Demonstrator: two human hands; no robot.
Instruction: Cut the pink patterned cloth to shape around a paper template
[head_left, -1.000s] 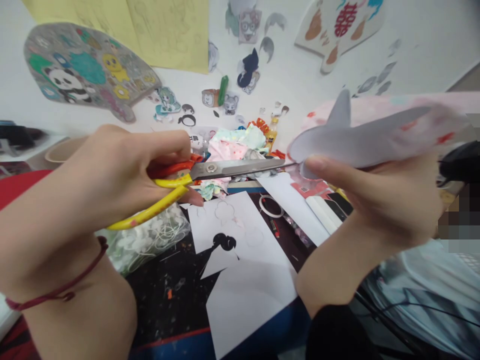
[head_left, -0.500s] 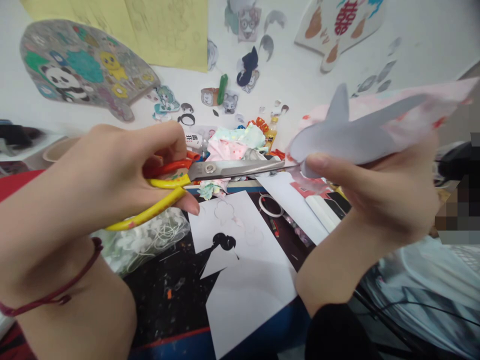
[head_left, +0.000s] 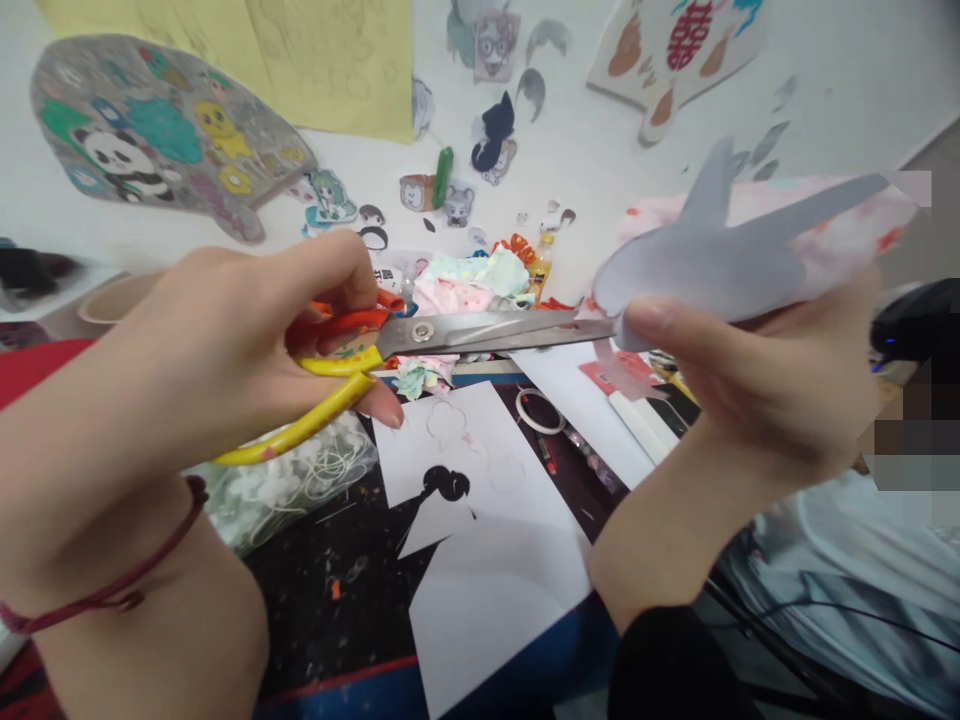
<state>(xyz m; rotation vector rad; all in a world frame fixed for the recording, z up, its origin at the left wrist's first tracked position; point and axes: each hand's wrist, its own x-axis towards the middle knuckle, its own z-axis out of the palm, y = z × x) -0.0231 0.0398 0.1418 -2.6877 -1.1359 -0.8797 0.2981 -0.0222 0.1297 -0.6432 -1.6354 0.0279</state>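
My left hand (head_left: 225, 340) is closed round the orange and yellow handles of a pair of scissors (head_left: 450, 335). The steel blades point right and stand slightly apart, their tips at the edge of a grey paper cut-out (head_left: 720, 265). My right hand (head_left: 757, 380) pinches that cut-out from below, thumb on top near the blade tips. The cut-out has a pink and red printed side showing along its far edge. A small pink strip of paper hangs below the blades beside my right thumb.
Below the hands lie white sheets (head_left: 480, 540) with a black silhouette figure on a dark mat. A bag of white bits (head_left: 292, 485), a tape ring (head_left: 541, 410) and crumpled scraps (head_left: 472, 280) sit around. Stickers, a panda fan (head_left: 142, 140) and yellow paper (head_left: 330, 60) cover the wall.
The scissor blades have opened slightly and pushed further right into the cut-out's edge. My right hand has lifted the cut-out a little and shifted it right.
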